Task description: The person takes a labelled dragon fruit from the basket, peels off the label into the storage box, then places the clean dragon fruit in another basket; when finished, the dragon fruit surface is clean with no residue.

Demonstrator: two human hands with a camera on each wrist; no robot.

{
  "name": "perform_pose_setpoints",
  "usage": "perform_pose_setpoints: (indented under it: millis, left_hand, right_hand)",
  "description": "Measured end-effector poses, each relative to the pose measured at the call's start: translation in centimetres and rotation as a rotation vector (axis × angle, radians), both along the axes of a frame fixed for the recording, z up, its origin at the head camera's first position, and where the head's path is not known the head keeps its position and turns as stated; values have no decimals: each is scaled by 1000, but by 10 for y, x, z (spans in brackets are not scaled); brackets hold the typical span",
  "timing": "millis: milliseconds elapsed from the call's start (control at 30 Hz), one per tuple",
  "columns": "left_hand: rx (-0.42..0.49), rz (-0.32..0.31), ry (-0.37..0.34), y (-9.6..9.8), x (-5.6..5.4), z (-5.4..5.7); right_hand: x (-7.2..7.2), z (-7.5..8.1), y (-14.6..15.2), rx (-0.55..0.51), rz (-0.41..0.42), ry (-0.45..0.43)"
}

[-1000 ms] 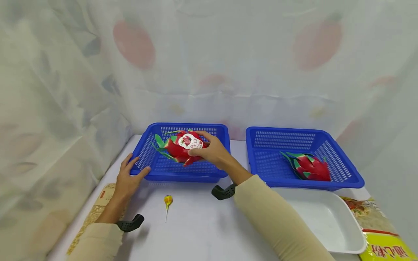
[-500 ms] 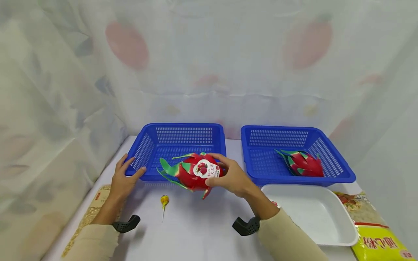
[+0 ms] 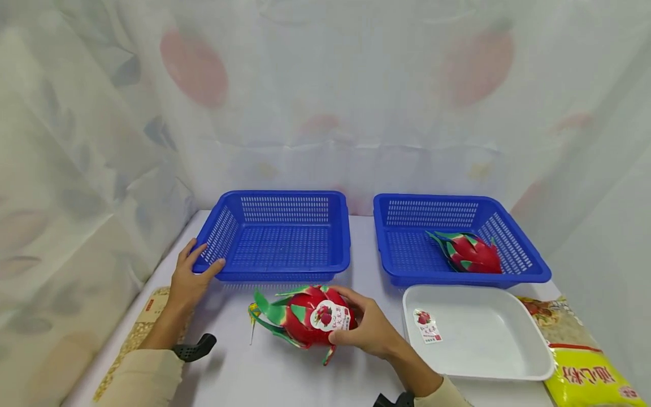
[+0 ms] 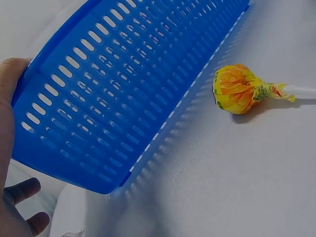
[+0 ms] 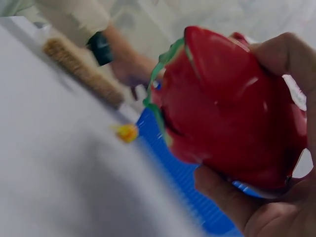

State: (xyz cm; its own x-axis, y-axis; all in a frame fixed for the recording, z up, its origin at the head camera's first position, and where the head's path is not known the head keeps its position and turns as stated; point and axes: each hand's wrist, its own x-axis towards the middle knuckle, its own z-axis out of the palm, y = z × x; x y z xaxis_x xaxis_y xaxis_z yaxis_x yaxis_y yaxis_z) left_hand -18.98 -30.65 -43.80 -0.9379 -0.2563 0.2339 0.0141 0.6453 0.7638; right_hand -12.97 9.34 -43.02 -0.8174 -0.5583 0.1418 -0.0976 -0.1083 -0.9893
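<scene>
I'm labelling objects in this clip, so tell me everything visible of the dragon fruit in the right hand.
The dragon fruit is rounded and red, with green-tipped, leaf-like scales, longest at the end away from the right hand. Its surface looks smooth and glossy. A white sticker with a red fruit picture and writing faces the head camera. The hand grips the other end, keeping it sideways above the table, nearer the camera than the left basket. Whether its lowest scale touches the table is unclear.

Head view from above, facing forward and down across counter point(image 3: 285, 381); wrist views close in, tilted, both sharing lollipop point(image 4: 237, 90) and left blue basket point(image 3: 277, 271).
</scene>
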Motion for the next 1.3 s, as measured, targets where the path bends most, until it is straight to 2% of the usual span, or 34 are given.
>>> perform_pose_setpoints:
  millis: [233,367,533,700,833,900,967,1067,1167,1300]
  left_hand:
    - [5,-3,-6,1,0,4]
    - [10,-5,-16,0,0,5]
    - [1,-16,-14,-2,0,7]
    - [-18,-14,43,0,6,16]
    - [-30,18,131,9,19,28]
    - [-29,7,185,16,27,35]
    - [-21,-33,248,24,35,41]
    - [-5,-129,329,39,47,48]
    - [-10,-248,389,54,58,51]
    - [-36,-443,443,78,69,51]
  right_hand:
    - [7,-36,8,-10,37,50]
    - [6,-45,12,32,33,85]
    - [5,-49,14,50,32,85]
    - [7,-51,14,33,47,65]
    - [8,-55,14,21,62,36]
    - [8,-57,14,-4,76,42]
    - [7,-58,14,-17,83,51]
    - [5,-58,14,-21,80,90]
    - [4,-57,15,2,61,109]
    - [4,-56,17,10,55,126]
